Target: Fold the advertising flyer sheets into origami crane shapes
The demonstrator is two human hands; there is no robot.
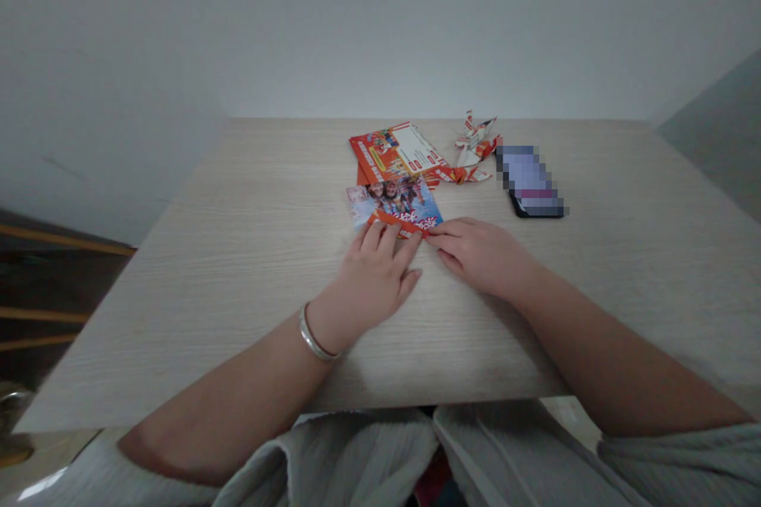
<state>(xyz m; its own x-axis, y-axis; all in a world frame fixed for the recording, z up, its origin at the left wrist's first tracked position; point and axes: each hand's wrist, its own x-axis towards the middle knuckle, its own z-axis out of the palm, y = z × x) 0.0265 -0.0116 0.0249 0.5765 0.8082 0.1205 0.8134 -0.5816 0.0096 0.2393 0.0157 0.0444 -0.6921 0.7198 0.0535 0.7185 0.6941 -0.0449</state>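
Observation:
A printed paper flyer (395,202) lies on the table, mostly blue with a picture of people. Its near edge is folded over into a narrow red strip. My left hand (374,273), with a silver bangle at the wrist, rests its spread fingertips on that strip. At the strip's right end, my right hand (484,253) has its fingers closed together on the corner. Just behind the flyer sits a stack of red and yellow printed flyers (386,154). Folded paper shapes (476,144) of similar red and white print lie to the right of the stack.
A smartphone (531,181) with a blurred-out screen lies right of the papers. The pale wood-grain table (238,253) meets a plain wall (357,24) at its back edge. Wooden slats (53,238) of a dark piece of furniture stand at the left.

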